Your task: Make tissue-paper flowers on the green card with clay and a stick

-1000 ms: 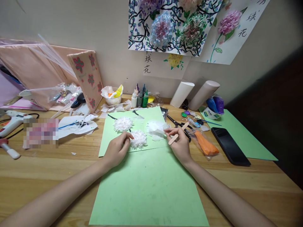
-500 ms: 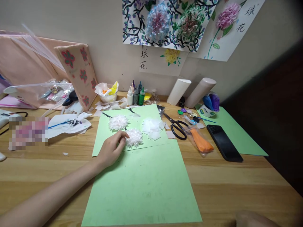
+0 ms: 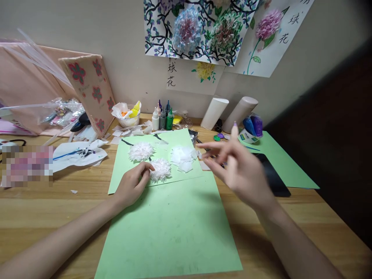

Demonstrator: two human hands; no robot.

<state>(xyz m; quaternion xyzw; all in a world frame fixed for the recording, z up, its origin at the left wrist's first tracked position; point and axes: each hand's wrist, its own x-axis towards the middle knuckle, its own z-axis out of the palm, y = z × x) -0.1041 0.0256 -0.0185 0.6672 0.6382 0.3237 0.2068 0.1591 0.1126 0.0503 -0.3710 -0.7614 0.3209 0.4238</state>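
My left hand (image 3: 132, 184) rests on the light green sheet, fingers curled, thumb and index fingertip at the left edge of a white tissue-paper flower (image 3: 161, 170). A second white paper flower (image 3: 141, 151) lies just above it. To their right is a loose heap of white tissue-paper pieces (image 3: 183, 155). My right hand (image 3: 236, 170), slightly blurred, hangs over the table right of the heap. Its fingers are spread and nothing shows between them. Behind it, the black scissors are mostly hidden. A larger green sheet (image 3: 171, 228) lies in front.
Glue or paint bottles (image 3: 169, 119) and a clear bowl (image 3: 128, 119) stand along the wall. At the right lie a black phone (image 3: 276, 176) and another green sheet (image 3: 296, 166). Paint-stained white paper (image 3: 78, 153) is at the left. Two rolls (image 3: 214, 112) lean against the wall.
My right hand has come up from the bottom right corner to near the paper pieces, covering the scissors and orange packet. My left hand stays at the flower. The view has shifted slightly.
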